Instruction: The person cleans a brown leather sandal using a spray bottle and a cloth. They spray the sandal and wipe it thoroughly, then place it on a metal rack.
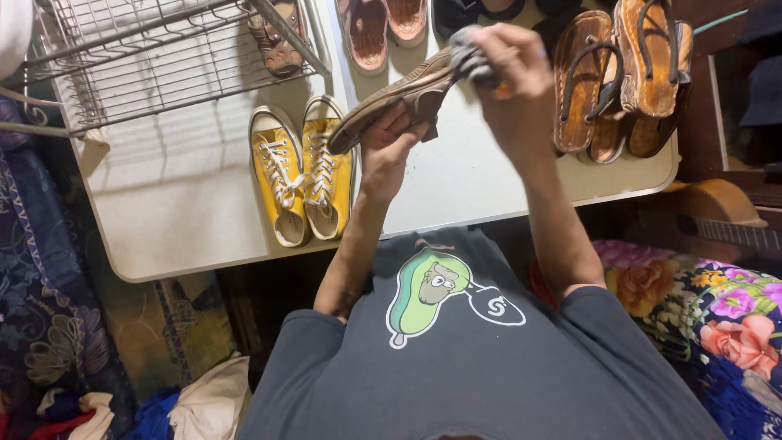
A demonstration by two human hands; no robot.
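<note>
My left hand [389, 140] grips a brown sandal [397, 94] from below, holding it tilted above the white table [187, 195]. My right hand [509, 77] presses a grey cloth [468, 55] against the sandal's raised end. Just left of my left hand a pair of yellow lace-up sneakers [303, 175] lies on the table.
A wire rack [155, 49] stands at the table's far left. Pink sandals [383, 28] and a brown sandal [275, 45] lie at the back. Brown thong sandals [623, 77] are stacked at the right. A guitar [717, 220] and floral fabric [717, 310] lie beside me.
</note>
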